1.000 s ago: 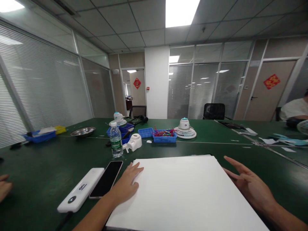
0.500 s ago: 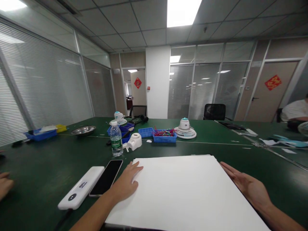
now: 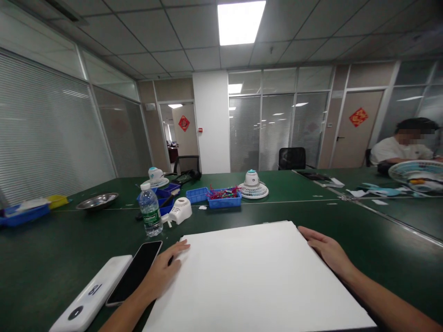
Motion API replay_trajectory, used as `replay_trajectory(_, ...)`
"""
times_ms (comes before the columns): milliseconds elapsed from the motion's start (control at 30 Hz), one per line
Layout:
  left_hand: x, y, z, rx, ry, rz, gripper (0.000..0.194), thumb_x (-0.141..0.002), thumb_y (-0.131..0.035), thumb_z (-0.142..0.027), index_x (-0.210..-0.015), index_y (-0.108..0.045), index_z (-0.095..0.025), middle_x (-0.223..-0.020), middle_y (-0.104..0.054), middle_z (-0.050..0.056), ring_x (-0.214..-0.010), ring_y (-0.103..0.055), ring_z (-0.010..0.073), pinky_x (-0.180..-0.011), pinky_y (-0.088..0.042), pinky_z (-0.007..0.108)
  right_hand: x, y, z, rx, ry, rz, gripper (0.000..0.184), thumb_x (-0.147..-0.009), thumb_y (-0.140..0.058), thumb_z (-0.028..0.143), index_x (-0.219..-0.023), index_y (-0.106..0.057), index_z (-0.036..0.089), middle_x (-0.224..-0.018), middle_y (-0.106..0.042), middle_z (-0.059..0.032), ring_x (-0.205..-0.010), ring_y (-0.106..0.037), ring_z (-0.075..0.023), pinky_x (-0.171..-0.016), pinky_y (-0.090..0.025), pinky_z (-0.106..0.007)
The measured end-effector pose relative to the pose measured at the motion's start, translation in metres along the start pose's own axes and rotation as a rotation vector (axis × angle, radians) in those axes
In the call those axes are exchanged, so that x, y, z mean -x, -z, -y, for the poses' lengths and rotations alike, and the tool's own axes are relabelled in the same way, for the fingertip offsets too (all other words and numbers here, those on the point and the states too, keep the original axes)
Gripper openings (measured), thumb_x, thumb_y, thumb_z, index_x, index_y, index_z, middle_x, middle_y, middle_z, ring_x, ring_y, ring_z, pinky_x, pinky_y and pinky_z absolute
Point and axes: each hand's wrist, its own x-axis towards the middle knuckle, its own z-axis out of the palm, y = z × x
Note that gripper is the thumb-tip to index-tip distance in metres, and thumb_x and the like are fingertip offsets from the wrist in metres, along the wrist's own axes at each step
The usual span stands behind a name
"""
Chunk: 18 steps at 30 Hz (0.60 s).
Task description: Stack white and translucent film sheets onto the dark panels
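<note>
A large white board [image 3: 249, 276] lies flat on the green table [image 3: 62, 249] in front of me. My left hand [image 3: 162, 272] rests at the board's left edge with fingers stretched out flat, close to a black phone [image 3: 134, 272]. My right hand [image 3: 325, 251] lies along the board's right edge near its far corner, fingers extended against it. Neither hand holds anything.
A white power bank [image 3: 90, 299] lies beside the phone. Farther off stand a water bottle [image 3: 150, 216], a white fan housing [image 3: 180, 210], blue trays [image 3: 223, 198], small white fans [image 3: 252, 184] and a steel dish [image 3: 97, 201]. A seated person [image 3: 401, 147] is at the right.
My right hand came down from a raised, spread pose to rest against the board's right edge. The camera turned right, bringing the seated person into view. My left hand stayed put.
</note>
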Motion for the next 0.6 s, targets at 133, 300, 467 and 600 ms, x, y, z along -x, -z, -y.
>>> replay_trajectory(133,-0.004,0.004,0.0,0.021,-0.027,0.013,0.054,-0.08,-0.039,-0.014,-0.127,-0.067,-0.019,-0.142,-0.062,0.004,-0.137,-0.052,0.0214,-0.121,-0.031,0.047,-0.013,0.025,0.008,0.131,-0.054,-0.032,0.052,-0.065,-0.069,0.012,-0.117,-0.072,0.019,-0.1,-0.076,-0.0064,-0.05,-0.062,-0.0119,-0.041,-0.044,-0.02)
replay_trajectory(300,-0.002,0.0,-0.009,-0.027,-0.097,0.103,0.049,-0.083,-0.048,-0.015,-0.125,-0.069,-0.025,-0.141,-0.063,0.001,-0.135,-0.054,0.0225,-0.122,-0.029,0.048,-0.033,0.063,0.016,0.251,-0.065,0.013,0.056,-0.062,-0.073,0.016,-0.118,-0.072,0.018,-0.098,-0.076,-0.0077,-0.056,-0.064,-0.0148,-0.043,-0.044,-0.021)
replay_trajectory(467,0.001,-0.001,-0.019,-0.098,-0.201,0.191,0.049,-0.088,-0.062,-0.029,-0.136,-0.06,-0.035,-0.151,-0.053,-0.001,-0.142,-0.045,0.0242,-0.122,-0.027,0.049,-0.044,0.075,0.009,0.317,-0.004,0.048,0.046,-0.059,-0.072,0.016,-0.105,-0.075,0.019,-0.125,-0.068,-0.0103,-0.089,-0.071,-0.0228,-0.063,-0.055,-0.026)
replay_trajectory(600,-0.002,-0.003,-0.019,-0.179,-0.279,0.21,0.047,-0.094,-0.054,-0.029,-0.141,-0.054,-0.039,-0.153,-0.05,-0.003,-0.145,-0.04,0.0221,-0.123,-0.025,0.049,-0.045,0.08,0.011,0.433,0.073,0.022,0.039,-0.062,-0.073,0.023,-0.1,-0.076,0.018,-0.115,-0.072,-0.0118,-0.094,-0.069,-0.0273,-0.072,-0.057,-0.034)
